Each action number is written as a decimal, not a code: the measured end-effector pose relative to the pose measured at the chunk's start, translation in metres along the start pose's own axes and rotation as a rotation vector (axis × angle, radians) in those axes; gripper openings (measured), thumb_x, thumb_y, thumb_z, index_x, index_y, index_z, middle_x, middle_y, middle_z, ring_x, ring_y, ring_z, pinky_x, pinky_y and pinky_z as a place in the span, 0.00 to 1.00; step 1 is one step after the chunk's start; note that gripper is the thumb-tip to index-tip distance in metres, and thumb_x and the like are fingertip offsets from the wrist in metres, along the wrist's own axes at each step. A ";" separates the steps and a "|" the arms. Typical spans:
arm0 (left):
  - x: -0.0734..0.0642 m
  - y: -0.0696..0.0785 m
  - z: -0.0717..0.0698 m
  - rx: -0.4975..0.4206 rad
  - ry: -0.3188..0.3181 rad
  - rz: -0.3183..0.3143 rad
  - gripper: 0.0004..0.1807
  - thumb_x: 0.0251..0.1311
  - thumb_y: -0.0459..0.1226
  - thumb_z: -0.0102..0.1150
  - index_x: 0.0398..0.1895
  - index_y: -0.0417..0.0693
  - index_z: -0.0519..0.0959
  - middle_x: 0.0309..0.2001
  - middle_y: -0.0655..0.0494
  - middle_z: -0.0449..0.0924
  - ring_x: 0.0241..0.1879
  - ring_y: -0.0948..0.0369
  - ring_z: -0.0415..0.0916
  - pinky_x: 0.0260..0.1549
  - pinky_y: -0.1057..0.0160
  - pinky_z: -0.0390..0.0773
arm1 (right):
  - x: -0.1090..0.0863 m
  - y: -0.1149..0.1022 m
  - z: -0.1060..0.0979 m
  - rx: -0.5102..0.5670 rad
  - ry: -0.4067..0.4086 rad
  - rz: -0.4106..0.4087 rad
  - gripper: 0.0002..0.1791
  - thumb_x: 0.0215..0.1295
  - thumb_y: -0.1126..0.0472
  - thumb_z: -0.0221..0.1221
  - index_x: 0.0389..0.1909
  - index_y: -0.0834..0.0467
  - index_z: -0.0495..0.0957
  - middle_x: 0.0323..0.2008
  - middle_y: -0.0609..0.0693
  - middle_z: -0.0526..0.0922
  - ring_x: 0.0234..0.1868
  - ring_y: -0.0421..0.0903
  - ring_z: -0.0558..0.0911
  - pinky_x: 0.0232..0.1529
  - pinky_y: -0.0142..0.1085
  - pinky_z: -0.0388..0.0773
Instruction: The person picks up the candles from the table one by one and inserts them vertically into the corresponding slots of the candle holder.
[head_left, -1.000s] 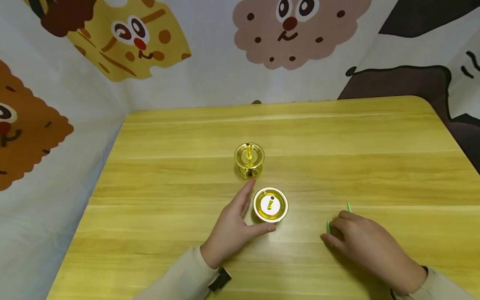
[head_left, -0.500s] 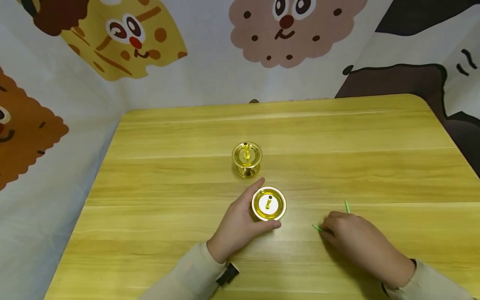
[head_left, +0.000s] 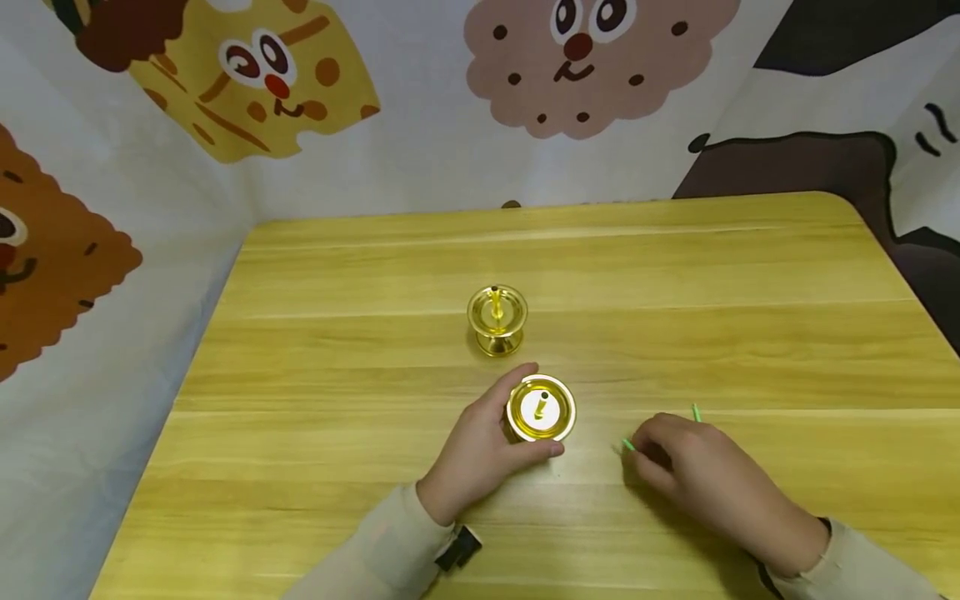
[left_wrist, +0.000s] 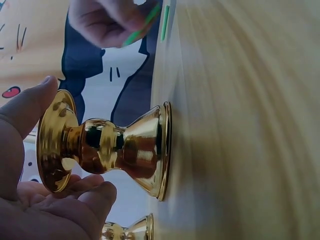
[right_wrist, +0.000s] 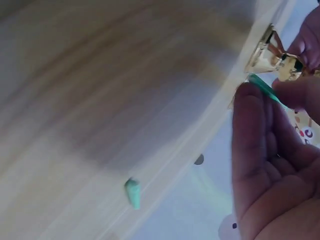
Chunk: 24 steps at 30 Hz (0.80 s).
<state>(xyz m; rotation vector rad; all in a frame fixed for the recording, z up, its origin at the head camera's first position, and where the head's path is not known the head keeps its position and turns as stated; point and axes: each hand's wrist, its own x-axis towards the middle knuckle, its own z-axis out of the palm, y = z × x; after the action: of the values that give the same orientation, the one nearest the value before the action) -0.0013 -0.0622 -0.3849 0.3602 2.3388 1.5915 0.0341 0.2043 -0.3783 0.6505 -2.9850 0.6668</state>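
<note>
My left hand (head_left: 476,454) curves its thumb and fingers round the dish of the near gold candle holder (head_left: 528,408). In the left wrist view, the candle holder (left_wrist: 145,152) stands upright with its foot on the table. Between thumb and fingertips, my right hand (head_left: 705,479) pinches a slim green stick (head_left: 628,445), slightly above the tabletop. That green stick (right_wrist: 265,89) shows more of its length in the right wrist view. Another green stick (head_left: 696,413) lies just beyond the right hand, partly hidden by it in the head view.
A second gold candle holder (head_left: 498,343) with an upright centre pin stands behind the near one. The wooden table (head_left: 337,283) has its far edge against a hanging cloth (head_left: 420,117) printed with cartoon food faces.
My left fingers have closed in round the near candle holder. In my right hand, the green stick has turned and now points left, towards that holder; the hand has shifted slightly left.
</note>
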 end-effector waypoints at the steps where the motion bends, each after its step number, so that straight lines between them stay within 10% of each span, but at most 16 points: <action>1: 0.000 0.000 0.000 -0.003 0.001 -0.002 0.50 0.46 0.45 0.81 0.75 0.57 0.65 0.63 0.62 0.75 0.60 0.63 0.73 0.62 0.52 0.70 | 0.001 -0.001 0.000 0.021 0.039 -0.026 0.12 0.51 0.65 0.73 0.28 0.46 0.80 0.27 0.32 0.76 0.27 0.28 0.70 0.26 0.29 0.74; 12: 0.000 0.001 -0.001 -0.006 -0.002 0.004 0.50 0.47 0.42 0.81 0.75 0.54 0.65 0.65 0.60 0.74 0.63 0.63 0.71 0.64 0.52 0.69 | 0.013 -0.017 0.003 0.297 0.239 -0.190 0.18 0.47 0.75 0.69 0.31 0.49 0.79 0.31 0.36 0.81 0.29 0.31 0.81 0.29 0.20 0.78; 24: 0.001 0.000 -0.001 0.014 -0.010 0.025 0.49 0.49 0.43 0.80 0.75 0.51 0.64 0.65 0.57 0.75 0.62 0.62 0.72 0.64 0.52 0.69 | 0.029 -0.038 0.001 0.410 0.260 -0.198 0.14 0.55 0.73 0.66 0.32 0.50 0.79 0.32 0.37 0.81 0.31 0.34 0.83 0.35 0.24 0.81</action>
<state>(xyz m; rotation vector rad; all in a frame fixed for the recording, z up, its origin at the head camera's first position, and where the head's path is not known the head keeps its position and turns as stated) -0.0025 -0.0622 -0.3845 0.4012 2.3482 1.5822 0.0225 0.1613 -0.3609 0.7900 -2.5216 1.2512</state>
